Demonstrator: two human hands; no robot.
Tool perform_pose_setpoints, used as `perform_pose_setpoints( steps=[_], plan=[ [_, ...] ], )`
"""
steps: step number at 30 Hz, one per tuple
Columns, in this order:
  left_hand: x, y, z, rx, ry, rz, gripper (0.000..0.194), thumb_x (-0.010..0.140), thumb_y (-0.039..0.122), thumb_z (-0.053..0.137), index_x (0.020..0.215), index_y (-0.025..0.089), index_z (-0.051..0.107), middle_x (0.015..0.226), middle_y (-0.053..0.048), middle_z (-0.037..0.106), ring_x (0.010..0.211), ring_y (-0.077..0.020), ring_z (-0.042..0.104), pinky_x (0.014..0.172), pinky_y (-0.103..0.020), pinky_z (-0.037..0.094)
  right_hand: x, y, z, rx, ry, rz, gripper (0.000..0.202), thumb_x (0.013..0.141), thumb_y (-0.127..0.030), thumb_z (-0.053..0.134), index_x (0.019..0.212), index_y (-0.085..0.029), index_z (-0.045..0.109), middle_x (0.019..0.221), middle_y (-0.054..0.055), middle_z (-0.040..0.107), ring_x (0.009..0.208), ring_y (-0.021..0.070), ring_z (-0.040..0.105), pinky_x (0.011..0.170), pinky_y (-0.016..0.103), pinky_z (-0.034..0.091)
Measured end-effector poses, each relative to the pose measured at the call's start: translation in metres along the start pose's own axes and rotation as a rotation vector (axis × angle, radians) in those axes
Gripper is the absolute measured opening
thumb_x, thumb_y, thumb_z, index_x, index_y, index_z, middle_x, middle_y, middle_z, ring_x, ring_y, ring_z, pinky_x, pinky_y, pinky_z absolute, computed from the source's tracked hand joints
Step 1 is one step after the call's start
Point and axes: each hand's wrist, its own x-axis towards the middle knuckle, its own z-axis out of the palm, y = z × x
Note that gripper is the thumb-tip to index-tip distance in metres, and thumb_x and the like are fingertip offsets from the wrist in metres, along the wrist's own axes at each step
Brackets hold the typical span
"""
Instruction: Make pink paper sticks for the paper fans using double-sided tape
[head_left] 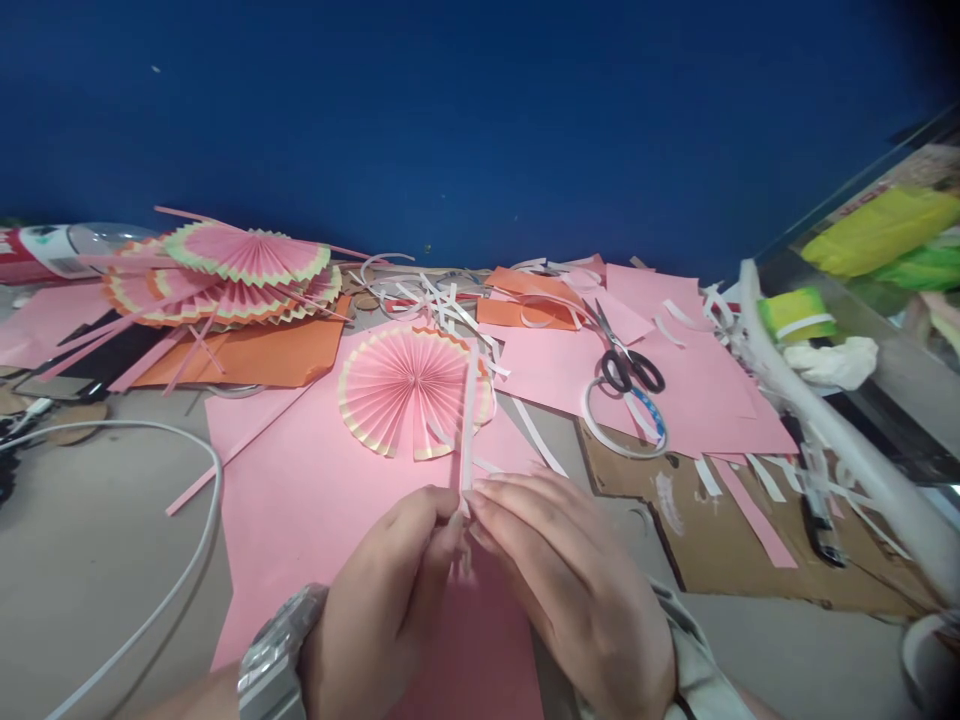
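Note:
Between my two hands a narrow pink paper strip [468,430] stands up, pointing away from me. My left hand [397,580] pinches its near end with thumb and fingers. From the other side my right hand [562,570] presses the same end, its fingers held together. Just beyond, a round pleated pink paper fan [409,390] with a cream and orange edge lies on a large pink sheet [300,500]. The strip hides part of the fan's right side.
Several finished fans [255,260] are piled at the back left. Black-handled scissors [626,355] and a tape roll [626,420] lie on pink sheets at the right. A cutter [821,510] rests on cardboard [720,540]. A white cable [214,500] curves at the left.

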Motion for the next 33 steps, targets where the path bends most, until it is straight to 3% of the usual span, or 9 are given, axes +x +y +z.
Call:
perform_pose_setpoints(
  steps=[9, 21, 27, 33],
  plan=[
    [0.001, -0.009, 0.003, 0.345, 0.052, 0.156, 0.018, 0.088, 0.005, 0.034, 0.088, 0.021, 0.044, 0.081, -0.001, 0.053, 0.073, -0.0166, 0.049, 0.067, -0.03, 0.041, 0.002, 0.0, 0.004, -0.001, -0.031, 0.028, 0.023, 0.089, -0.011, 0.043, 0.103, -0.017, 0.06, 0.1, 0.003, 0.069, 0.094, 0.0157, 0.061, 0.094, 0.036, 0.042],
    [0.003, -0.011, 0.002, 0.472, -0.002, 0.224, 0.029, 0.078, -0.004, 0.037, 0.092, 0.02, 0.041, 0.087, -0.003, 0.054, 0.078, -0.0197, 0.048, 0.072, -0.034, 0.041, -0.001, 0.004, 0.007, -0.006, -0.073, 0.03, 0.018, 0.088, -0.011, 0.047, 0.1, -0.012, 0.06, 0.098, 0.006, 0.065, 0.094, 0.0158, 0.056, 0.097, 0.032, 0.037],
    [0.003, -0.008, 0.0, 0.391, 0.015, 0.247, 0.018, 0.086, 0.004, 0.037, 0.094, 0.019, 0.042, 0.088, -0.004, 0.053, 0.079, -0.0189, 0.047, 0.072, -0.032, 0.039, -0.001, 0.002, 0.005, 0.053, -0.121, 0.094, 0.016, 0.087, -0.011, 0.048, 0.099, -0.015, 0.058, 0.099, 0.006, 0.063, 0.096, 0.016, 0.055, 0.095, 0.031, 0.037],
    [-0.001, 0.001, -0.008, 0.051, 0.005, 0.335, 0.013, 0.085, 0.006, 0.04, 0.082, 0.018, 0.042, 0.071, -0.001, 0.047, 0.068, -0.0137, 0.044, 0.065, -0.027, 0.038, 0.005, 0.001, -0.006, 0.229, -0.046, 0.403, 0.007, 0.088, -0.018, 0.048, 0.09, -0.022, 0.054, 0.091, 0.0, 0.06, 0.089, 0.0126, 0.056, 0.079, 0.024, 0.043]
  ],
)
